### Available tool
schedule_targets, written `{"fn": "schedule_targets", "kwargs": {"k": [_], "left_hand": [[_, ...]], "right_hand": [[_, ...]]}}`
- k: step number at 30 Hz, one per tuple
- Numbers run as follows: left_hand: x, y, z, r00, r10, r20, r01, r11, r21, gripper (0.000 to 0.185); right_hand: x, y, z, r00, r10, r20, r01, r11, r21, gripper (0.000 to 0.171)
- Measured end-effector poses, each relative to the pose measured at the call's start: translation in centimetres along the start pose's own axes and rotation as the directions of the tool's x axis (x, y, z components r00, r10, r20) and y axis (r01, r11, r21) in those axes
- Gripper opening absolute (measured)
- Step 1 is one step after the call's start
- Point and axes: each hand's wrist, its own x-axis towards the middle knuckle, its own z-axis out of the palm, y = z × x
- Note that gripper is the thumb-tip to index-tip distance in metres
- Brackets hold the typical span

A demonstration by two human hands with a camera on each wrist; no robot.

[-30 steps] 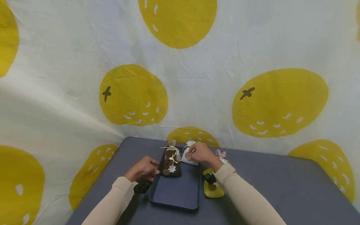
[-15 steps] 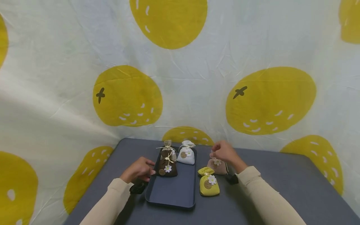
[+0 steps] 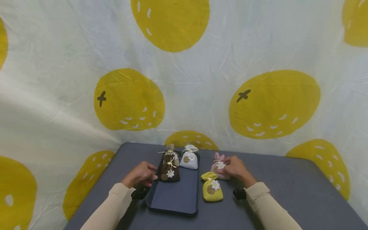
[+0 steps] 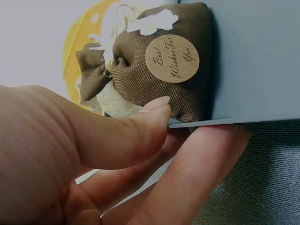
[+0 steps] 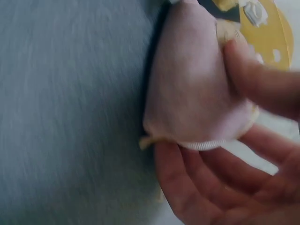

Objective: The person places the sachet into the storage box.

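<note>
My left hand [image 3: 142,174] holds the left rim of a dark grey tray [image 3: 175,196]. In the left wrist view the thumb [image 4: 136,133] lies over the rim and the fingers are under it. A brown drawstring pouch [image 4: 133,75] with a white flower and a round "Best Wishes For You" label rests beside that thumb. Also in the tray are a beige pouch [image 3: 167,156] and a white pouch [image 3: 188,163]. Right of the tray, my right hand [image 3: 238,168] grips a pink pouch [image 5: 187,75], thumb on its label side, fingers by its tied neck.
A yellow pouch [image 3: 212,193] with a flower and label lies on the dark table [image 3: 276,188] between the tray and my right forearm. A white curtain [image 3: 198,92] printed with yellow fruit hangs behind the table.
My right hand has let go of the white pouch in the tray, moved right to the pink pouch and taken hold of it. My left hand keeps its hold on the rim.
</note>
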Motion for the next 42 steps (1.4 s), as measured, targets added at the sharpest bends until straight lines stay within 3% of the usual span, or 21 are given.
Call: {"fn": "schedule_targets", "kwargs": {"k": [5, 13, 23, 42], "left_hand": [[0.0, -0.1, 0.2, 1.0, -0.005, 0.001, 0.005, 1.0, -0.008, 0.045], [0.4, 0.0, 0.4, 1.0, -0.009, 0.006, 0.009, 1.0, 0.006, 0.045], [0.0, 0.1, 0.2, 1.0, -0.018, -0.005, 0.018, 1.0, 0.0, 0.045], [0.1, -0.1, 0.1, 0.999, -0.033, -0.01, 0.033, 0.999, -0.023, 0.046]], "right_hand": [[0.5, 0.6, 0.8, 0.997, 0.022, -0.076, -0.022, 1.0, -0.002, 0.041], [0.5, 1.4, 1.5, 0.978, -0.025, -0.206, 0.032, 0.999, 0.032, 0.027], [0.5, 0.8, 1.0, 0.952, -0.059, -0.299, 0.088, 0.992, 0.087, 0.017], [0.3, -2.5, 0.0, 0.949, -0.129, -0.288, 0.169, 0.978, 0.12, 0.013]]}}
